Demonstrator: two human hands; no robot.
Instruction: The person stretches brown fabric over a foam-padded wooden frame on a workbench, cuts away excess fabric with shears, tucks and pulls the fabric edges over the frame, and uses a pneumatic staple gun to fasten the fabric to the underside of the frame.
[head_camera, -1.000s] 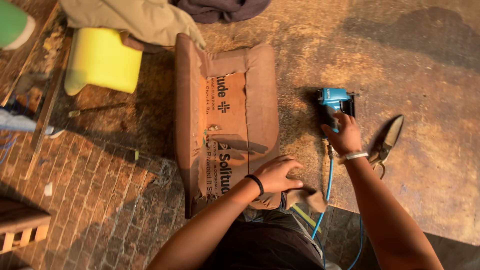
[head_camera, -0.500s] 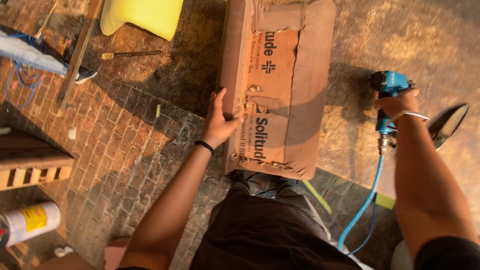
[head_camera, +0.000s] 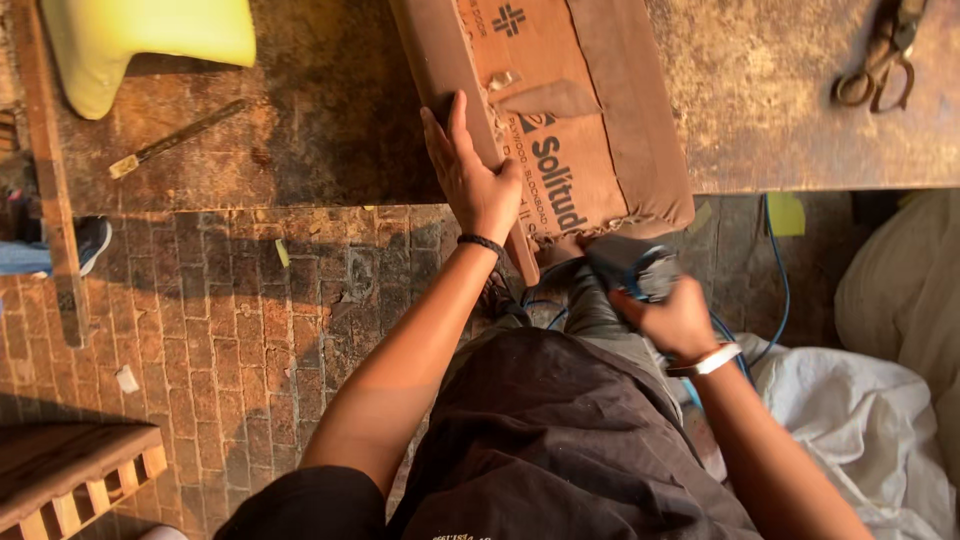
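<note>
A worn, stained wooden worktop (head_camera: 330, 110) stands over a floor of small reddish bricks (head_camera: 250, 310), lit in warm orange light. At the worktop's near edge lies a flat brown board panel wrapped in brown fabric (head_camera: 560, 110), its near end jutting out past the edge toward the person. The left hand (head_camera: 470, 175) lies flat on the panel's left side, fingers stretched out and close together, thumb on the printed face, a black band on the wrist. The right hand (head_camera: 675, 320), a pale bracelet on its wrist, is closed around a dark, blurred power tool (head_camera: 630, 268) held just below the panel's overhanging end; a blue hose (head_camera: 775, 270) trails from it down past the worktop's edge. A pale yellow foam cushion (head_camera: 140, 40) sits at the worktop's far left corner, with a thin metal-tipped hand tool (head_camera: 175, 138) lying near it. Rusty metal scissors (head_camera: 880, 55) rest toward the far right corner. White sacking (head_camera: 860, 420) lies on the floor at right, and a slatted wooden pallet (head_camera: 70, 475) at lower left.
</note>
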